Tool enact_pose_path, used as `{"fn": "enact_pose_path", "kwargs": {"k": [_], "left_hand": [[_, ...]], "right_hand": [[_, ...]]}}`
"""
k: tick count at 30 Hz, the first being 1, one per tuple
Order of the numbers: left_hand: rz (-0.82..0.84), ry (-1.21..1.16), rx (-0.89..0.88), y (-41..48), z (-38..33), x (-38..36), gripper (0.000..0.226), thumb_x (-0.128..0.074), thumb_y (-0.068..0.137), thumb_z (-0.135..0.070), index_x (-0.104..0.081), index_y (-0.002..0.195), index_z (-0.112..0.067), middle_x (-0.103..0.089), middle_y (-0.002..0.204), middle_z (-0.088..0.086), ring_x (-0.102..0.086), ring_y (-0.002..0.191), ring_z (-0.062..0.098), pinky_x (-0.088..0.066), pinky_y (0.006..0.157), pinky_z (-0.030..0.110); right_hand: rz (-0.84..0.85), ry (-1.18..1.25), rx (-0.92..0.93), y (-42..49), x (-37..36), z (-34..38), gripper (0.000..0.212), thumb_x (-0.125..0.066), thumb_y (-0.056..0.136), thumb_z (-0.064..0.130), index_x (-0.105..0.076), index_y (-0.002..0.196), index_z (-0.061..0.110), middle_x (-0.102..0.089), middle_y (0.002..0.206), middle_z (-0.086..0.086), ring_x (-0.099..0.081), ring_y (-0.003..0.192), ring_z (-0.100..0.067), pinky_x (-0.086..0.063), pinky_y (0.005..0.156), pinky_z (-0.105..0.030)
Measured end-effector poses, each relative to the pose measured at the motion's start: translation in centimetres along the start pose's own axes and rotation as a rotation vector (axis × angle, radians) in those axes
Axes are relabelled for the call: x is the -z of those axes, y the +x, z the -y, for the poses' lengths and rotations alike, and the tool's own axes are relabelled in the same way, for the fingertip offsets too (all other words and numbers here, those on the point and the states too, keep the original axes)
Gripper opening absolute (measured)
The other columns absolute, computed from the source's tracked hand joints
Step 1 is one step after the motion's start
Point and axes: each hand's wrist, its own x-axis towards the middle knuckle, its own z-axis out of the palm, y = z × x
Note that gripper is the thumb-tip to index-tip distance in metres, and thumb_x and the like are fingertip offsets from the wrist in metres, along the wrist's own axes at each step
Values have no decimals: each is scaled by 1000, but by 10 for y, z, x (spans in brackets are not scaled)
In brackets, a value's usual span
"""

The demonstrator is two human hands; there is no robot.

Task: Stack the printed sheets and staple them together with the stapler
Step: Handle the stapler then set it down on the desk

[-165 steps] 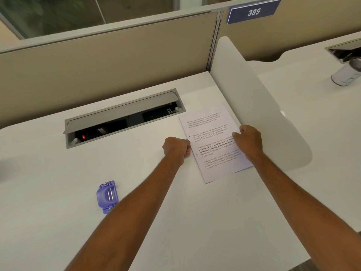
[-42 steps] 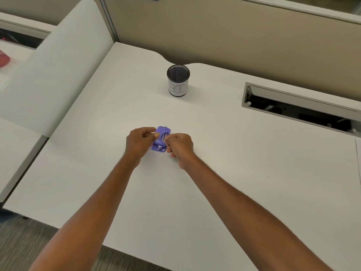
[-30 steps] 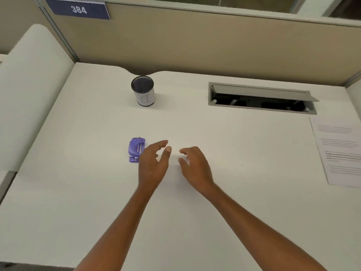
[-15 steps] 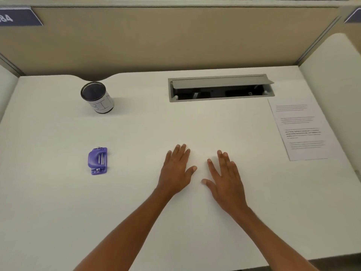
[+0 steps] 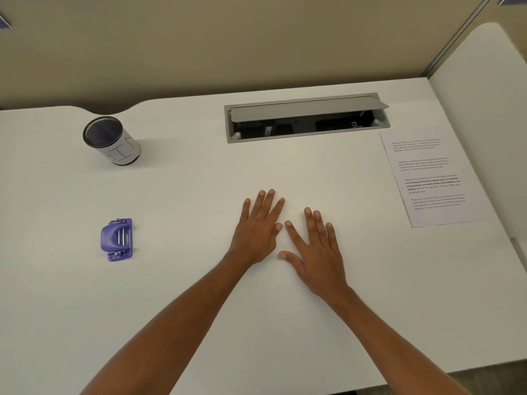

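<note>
Head view: a white cubicle desk (image 5: 199, 309) stands against a beige partition (image 5: 228, 38). The left hand (image 5: 258, 229) and right hand (image 5: 316, 252) lie flat at centre, fingers straight, holding nothing. The printed sheets (image 5: 433, 178) lie at the far right edge. The purple stapler (image 5: 117, 239) sits well apart, far left. No staple is discernible. Recommended: square the sheet edges first, then bring the stapler to one corner and press firmly.

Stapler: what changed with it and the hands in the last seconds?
Both hands let go of the stapler and drew away rightward; the left hand and right hand now lie flat on the desk, empty. The sheets stay at the right edge, the cup at back left.
</note>
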Motion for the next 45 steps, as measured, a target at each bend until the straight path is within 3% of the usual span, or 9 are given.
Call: {"fn": "enact_pose_path", "kwargs": {"k": [11,17,25,29,34,38,42,45], "left_hand": [[-43,-79,11,3,4,-6,61,-32,117,-42,-18,173,-22,-4,183,5,3,170,25,-3,137,51],[-75,-133,84,4,5,-4,64,-35,116,-44,-22,172,-16,-8,182,6,0,170,25,-4,138,44],[-87,-140,57,3,2,0,57,-39,116,-44,-32,169,-26,-11,182,6,-3,170,27,-8,138,48],[-122,-175,96,6,3,5,56,-43,115,-39,-37,168,-22,-16,181,5,-7,169,26,-15,137,48],[-72,-106,16,20,5,14,55,-43,115,-38,-35,168,-31,-10,182,3,-2,170,26,-8,137,50],[-78,-104,-7,19,4,17,50,-44,114,-41,-46,163,-33,-18,181,4,-8,169,27,-12,137,51],[-143,-151,43,13,4,19,42,-52,113,-34,-61,153,-25,-36,175,6,-25,166,27,-24,134,48],[-195,-195,126,13,3,24,39,-61,108,-25,-68,146,-17,-56,161,8,-45,155,30,-37,126,46]], "right_hand": [[43,48,12,31,4,-14,79,-17,107,77,-17,174,35,0,183,-13,2,170,-32,-11,136,-55],[8,101,-35,28,4,-21,78,-22,108,73,-27,173,29,-9,183,-16,-6,170,-34,-15,136,-55],[43,85,-9,40,7,-17,78,-22,108,72,-24,173,30,-6,183,-16,-3,170,-34,-12,136,-56],[17,136,-46,40,11,-18,77,-30,109,69,-32,171,24,-10,182,-16,-6,170,-33,-12,137,-54],[-26,234,-82,34,13,-16,71,-44,110,60,-44,166,16,-19,180,-20,-14,169,-36,-17,135,-55],[-36,268,-72,34,15,-15,68,-50,109,56,-46,165,16,-21,179,-21,-16,168,-36,-18,136,-55],[-94,316,-84,36,18,-16,58,-65,108,42,-58,156,11,-37,172,-23,-31,163,-39,-26,133,-56],[-191,325,-89,43,22,-18,35,-71,104,22,-73,136,7,-67,140,-18,-61,134,-41,-50,113,-57]]}}
